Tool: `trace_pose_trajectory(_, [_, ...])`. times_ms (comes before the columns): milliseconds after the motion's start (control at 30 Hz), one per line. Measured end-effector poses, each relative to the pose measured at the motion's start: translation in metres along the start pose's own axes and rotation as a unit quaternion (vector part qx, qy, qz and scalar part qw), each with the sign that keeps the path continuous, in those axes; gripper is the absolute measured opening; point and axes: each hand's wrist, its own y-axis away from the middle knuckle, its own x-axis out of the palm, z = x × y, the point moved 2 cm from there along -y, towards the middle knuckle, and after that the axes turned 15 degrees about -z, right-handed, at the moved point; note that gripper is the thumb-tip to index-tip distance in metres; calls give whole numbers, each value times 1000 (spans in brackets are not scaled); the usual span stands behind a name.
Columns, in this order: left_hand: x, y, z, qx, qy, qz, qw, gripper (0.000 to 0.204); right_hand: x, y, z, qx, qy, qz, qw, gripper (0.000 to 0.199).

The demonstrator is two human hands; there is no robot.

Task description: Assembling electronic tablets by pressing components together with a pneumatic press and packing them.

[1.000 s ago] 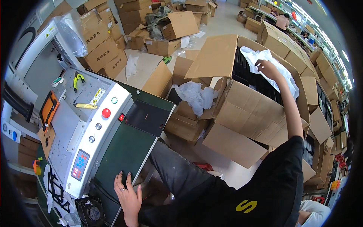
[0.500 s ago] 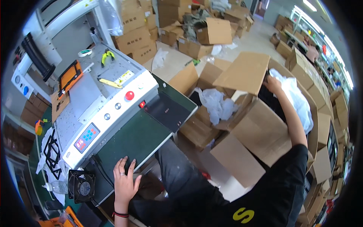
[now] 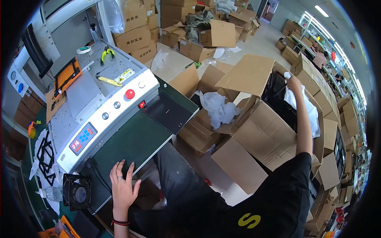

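My left hand (image 3: 124,186) lies flat with fingers spread on the front edge of the green bench (image 3: 131,148). At the right, my right hand (image 3: 293,84) reaches over an open cardboard box (image 3: 266,133). Its fingers are closed on thin white wrapping (image 3: 303,107), with a small tuft showing at the fingertips. Beside that hand, black frame-like parts (image 3: 274,89) stand inside the box, partly under its raised flap (image 3: 244,75). How many parts there are is hidden. A flat black panel (image 3: 168,112) rests on the bench, apart from both hands.
A white machine with a red button (image 3: 129,94) stands on the bench, with yellow-green pliers (image 3: 106,55) and a yellow cutter knife (image 3: 109,81) on top. A small black fan (image 3: 77,193) sits left of my left hand. Another open box (image 3: 198,135) holds white plastic.
My right hand has drawn up and out of the box, with white wrapping now at its fingertips and more black parts uncovered. The view has shifted slightly; my left hand stays on the bench.
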Motion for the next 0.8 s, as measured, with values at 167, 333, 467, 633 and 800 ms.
trace_pose_trajectory(167, [-7, -10, -13, -65, 69, -39, 995, 46, -90, -5, -10, -20, -178, -194, 965, 37])
trace_pose_trajectory(333, [-16, -37, -65, -60, 231, -117, 964, 52, -183, 63, 97, -169, -558, -38, 811, 27])
trace_pose_trajectory(467, [-19, -62, -106, -67, 457, -79, 883, 67, -208, 181, 231, -252, -600, 244, 719, 26])
trace_pose_trajectory(633, [-32, -49, -128, -194, 668, -6, 718, 35, -246, 284, 324, -603, -557, 149, 552, 15])
trace_pose_trajectory(800, [-57, -25, -84, -250, 640, -286, 668, 25, -261, 311, 316, -662, -566, -262, 416, 33])
